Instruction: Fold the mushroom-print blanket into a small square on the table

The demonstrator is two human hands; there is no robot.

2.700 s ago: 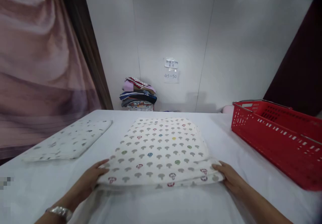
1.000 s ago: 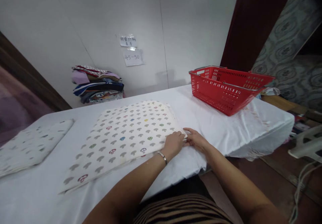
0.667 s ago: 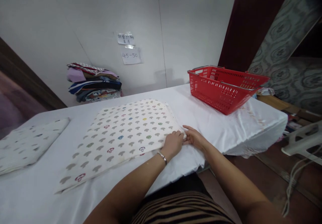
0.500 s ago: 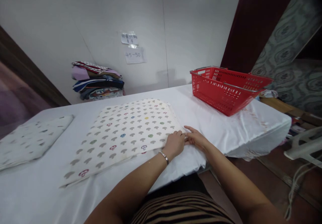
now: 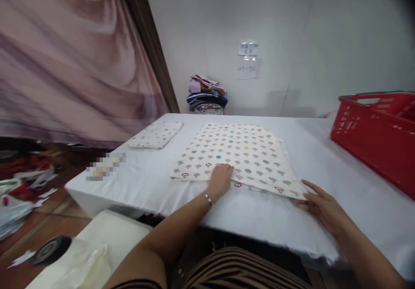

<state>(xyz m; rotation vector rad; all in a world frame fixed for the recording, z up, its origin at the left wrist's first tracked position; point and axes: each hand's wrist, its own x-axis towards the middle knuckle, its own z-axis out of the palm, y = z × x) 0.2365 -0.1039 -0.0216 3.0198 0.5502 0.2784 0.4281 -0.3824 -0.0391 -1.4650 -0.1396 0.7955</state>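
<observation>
A white cloth [image 5: 233, 150] with grey and coloured mushroom prints lies folded flat before me. My left hand [image 5: 221, 179], with a bracelet at the wrist, rests on its near edge, fingers bent and close together on the fabric. At the cloth's near right corner, my right hand [image 5: 319, 202] pinches the edge, its index finger stretched out above the fabric. Farther left lies a smaller folded cloth [image 5: 157, 134] with small prints.
The white-covered table [image 5: 142, 176] bears a red basket [image 5: 372, 142] at the right and a stack of folded fabrics [image 5: 207, 96] by the wall. A pale stool [image 5: 106, 228] stands at the lower left, below a pink curtain [image 5: 81, 51].
The view has swung left. My left hand has moved left along the cloth's near edge, away from my right hand, which stays at the right corner.
</observation>
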